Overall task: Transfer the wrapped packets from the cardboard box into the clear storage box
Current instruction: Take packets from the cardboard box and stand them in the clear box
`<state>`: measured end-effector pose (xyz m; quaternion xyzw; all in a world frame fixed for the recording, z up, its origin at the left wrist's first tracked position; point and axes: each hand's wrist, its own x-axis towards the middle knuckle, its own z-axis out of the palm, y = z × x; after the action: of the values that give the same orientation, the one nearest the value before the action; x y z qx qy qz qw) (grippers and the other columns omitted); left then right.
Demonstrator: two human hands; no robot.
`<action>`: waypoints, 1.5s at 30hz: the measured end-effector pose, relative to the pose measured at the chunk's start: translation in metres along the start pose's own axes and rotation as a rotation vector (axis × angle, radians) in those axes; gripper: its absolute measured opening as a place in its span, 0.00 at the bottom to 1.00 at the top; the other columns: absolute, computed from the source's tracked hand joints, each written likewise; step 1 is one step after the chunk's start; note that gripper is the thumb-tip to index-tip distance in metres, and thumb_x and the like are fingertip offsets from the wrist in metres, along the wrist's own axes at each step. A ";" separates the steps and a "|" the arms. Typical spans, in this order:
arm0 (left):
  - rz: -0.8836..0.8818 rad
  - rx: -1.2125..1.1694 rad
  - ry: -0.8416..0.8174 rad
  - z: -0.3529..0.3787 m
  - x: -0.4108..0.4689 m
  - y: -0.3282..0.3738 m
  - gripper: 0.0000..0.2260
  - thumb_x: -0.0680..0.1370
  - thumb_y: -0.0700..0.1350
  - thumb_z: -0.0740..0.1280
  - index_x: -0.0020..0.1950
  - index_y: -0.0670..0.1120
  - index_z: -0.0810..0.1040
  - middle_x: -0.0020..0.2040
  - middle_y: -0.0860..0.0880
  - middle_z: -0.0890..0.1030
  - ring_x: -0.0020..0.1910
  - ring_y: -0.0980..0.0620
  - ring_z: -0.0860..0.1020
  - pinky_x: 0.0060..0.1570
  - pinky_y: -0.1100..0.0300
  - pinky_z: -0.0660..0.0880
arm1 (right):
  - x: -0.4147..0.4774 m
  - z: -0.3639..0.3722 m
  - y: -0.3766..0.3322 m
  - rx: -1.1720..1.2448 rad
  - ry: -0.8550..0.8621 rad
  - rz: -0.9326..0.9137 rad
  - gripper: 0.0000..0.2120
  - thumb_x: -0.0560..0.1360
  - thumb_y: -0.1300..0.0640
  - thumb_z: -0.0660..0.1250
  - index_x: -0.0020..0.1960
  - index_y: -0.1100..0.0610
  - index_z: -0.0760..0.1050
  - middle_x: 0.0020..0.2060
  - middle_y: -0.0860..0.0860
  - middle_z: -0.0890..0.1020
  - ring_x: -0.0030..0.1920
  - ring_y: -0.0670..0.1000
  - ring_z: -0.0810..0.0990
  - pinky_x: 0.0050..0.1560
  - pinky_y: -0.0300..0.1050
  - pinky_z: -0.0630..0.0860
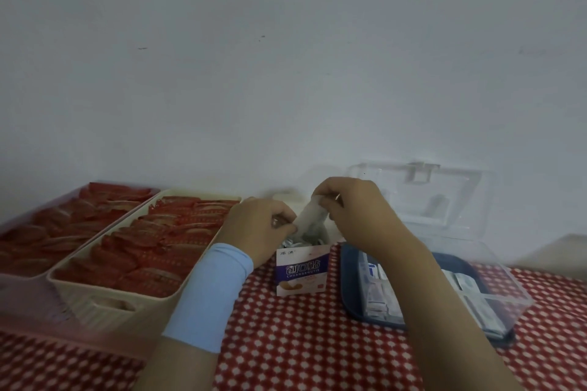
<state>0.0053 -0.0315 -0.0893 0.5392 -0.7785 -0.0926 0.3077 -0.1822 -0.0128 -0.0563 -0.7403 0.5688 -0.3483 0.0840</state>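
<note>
Your left hand [263, 227] and right hand [355, 209] each pinch one wrapped packet [309, 219] above the cardboard box [301, 271], probably to draw it clear.

a plain pale grey wall [286, 57] fills the far side, with a few small dark marks [142, 48] on it. the worktop [556, 343] meets it, covered in a red cloth [286, 359] with white dots. the light is dim.

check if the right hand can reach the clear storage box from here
Probably yes: the clear storage box stands open, lid up, under the right forearm, nothing between. The right hand pinches a white packet over the cardboard box; the left hand seems to hold it too.
</note>
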 end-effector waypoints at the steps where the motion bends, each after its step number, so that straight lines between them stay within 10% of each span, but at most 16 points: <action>1: 0.004 -0.006 0.001 0.000 0.000 -0.002 0.02 0.75 0.50 0.72 0.46 0.57 0.84 0.44 0.60 0.83 0.47 0.59 0.78 0.54 0.58 0.76 | 0.000 -0.003 0.001 0.035 0.046 0.003 0.09 0.81 0.60 0.64 0.54 0.52 0.82 0.38 0.40 0.78 0.38 0.39 0.75 0.40 0.30 0.69; 8: -0.059 -0.443 0.221 -0.015 0.000 0.006 0.05 0.80 0.46 0.66 0.52 0.51 0.81 0.49 0.57 0.83 0.46 0.59 0.79 0.47 0.68 0.75 | -0.001 -0.015 -0.004 0.182 0.166 -0.067 0.09 0.80 0.62 0.65 0.52 0.51 0.82 0.39 0.43 0.81 0.40 0.41 0.79 0.42 0.31 0.72; 14: -0.128 -0.831 -0.205 -0.024 -0.006 0.017 0.08 0.79 0.43 0.68 0.53 0.39 0.80 0.47 0.47 0.86 0.46 0.50 0.82 0.49 0.56 0.78 | -0.005 -0.008 -0.017 0.461 0.033 -0.062 0.10 0.79 0.66 0.65 0.51 0.54 0.82 0.35 0.47 0.83 0.35 0.40 0.79 0.36 0.29 0.72; 25: -0.190 -1.305 -0.343 -0.019 -0.011 0.012 0.15 0.73 0.42 0.69 0.55 0.34 0.76 0.46 0.41 0.84 0.41 0.47 0.83 0.42 0.53 0.81 | -0.004 0.001 -0.020 0.587 -0.024 -0.075 0.12 0.79 0.64 0.66 0.55 0.50 0.83 0.42 0.48 0.86 0.42 0.49 0.84 0.48 0.36 0.79; 36: -0.293 -1.029 0.041 -0.021 -0.001 0.004 0.06 0.77 0.40 0.72 0.45 0.41 0.76 0.45 0.41 0.82 0.44 0.42 0.86 0.47 0.48 0.83 | 0.014 0.009 -0.025 -0.734 -0.338 0.015 0.17 0.75 0.40 0.68 0.57 0.49 0.82 0.51 0.49 0.76 0.48 0.50 0.76 0.46 0.45 0.75; 45: -0.278 -0.872 0.075 -0.016 -0.002 -0.005 0.07 0.73 0.46 0.76 0.38 0.48 0.80 0.44 0.44 0.85 0.46 0.41 0.85 0.54 0.39 0.79 | 0.026 0.024 -0.049 -1.002 -0.599 0.095 0.06 0.81 0.53 0.62 0.50 0.55 0.69 0.41 0.51 0.72 0.47 0.52 0.71 0.50 0.46 0.67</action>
<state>0.0194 -0.0291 -0.0793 0.4615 -0.5754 -0.4325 0.5186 -0.1262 -0.0256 -0.0375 -0.7297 0.6481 0.1917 -0.1034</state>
